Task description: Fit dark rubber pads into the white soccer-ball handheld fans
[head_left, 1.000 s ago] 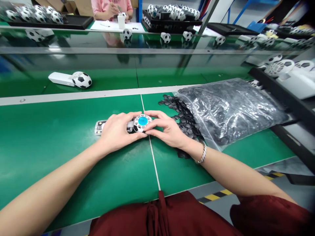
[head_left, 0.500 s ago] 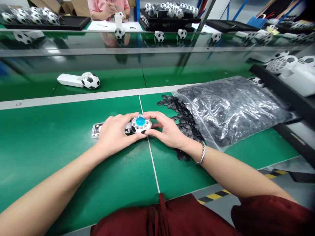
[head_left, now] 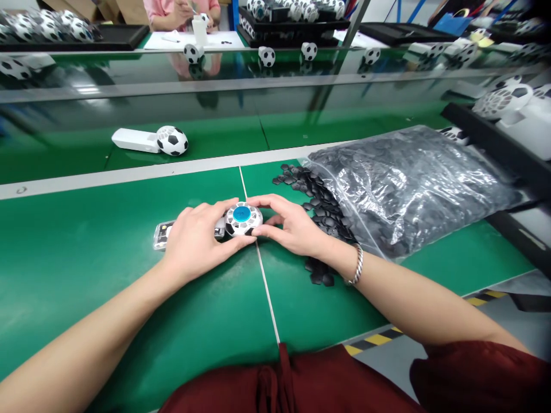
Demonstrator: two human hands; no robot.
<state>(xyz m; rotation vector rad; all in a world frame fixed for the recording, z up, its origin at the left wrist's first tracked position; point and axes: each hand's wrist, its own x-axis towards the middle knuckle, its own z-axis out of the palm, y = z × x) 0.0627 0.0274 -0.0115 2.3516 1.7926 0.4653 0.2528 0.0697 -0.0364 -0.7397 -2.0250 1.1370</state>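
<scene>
Green workbenches [head_left: 86, 298] fill the view, with a glass partition [head_left: 129, 86] on the far side and a co-worker [head_left: 181, 8] beyond it, working among black trays [head_left: 293, 14] of black-and-white football-patterned units. On the far bench, left of centre, a white handle [head_left: 134, 140] lies joined to a football-patterned head [head_left: 172, 140]. At right on the near bench, a large clear zip bag [head_left: 408, 189] spills black hexagonal patches [head_left: 318, 212] in a loose trail, ending in a small heap [head_left: 318, 275] just below the right wrist [head_left: 340, 258] and its silver bracelet [head_left: 357, 265].

Near the middle of the bench, just left of a thin white seam [head_left: 262, 287], both hands hold one unit: a handle with a clear end [head_left: 163, 235] lying flat, and a round white honeycomb head [head_left: 241, 219] with a blue centre and black patches in some cells. The left hand [head_left: 198, 241] curves nearly closed around the head's left side. The right hand [head_left: 293, 226] is half open, its fingers and thumb gripping the head's right edge.

Uneven fingertip pressure could shift or lift a patch that is not firmly seated. A careless sweep of the right wrist could scatter the heap.
</scene>
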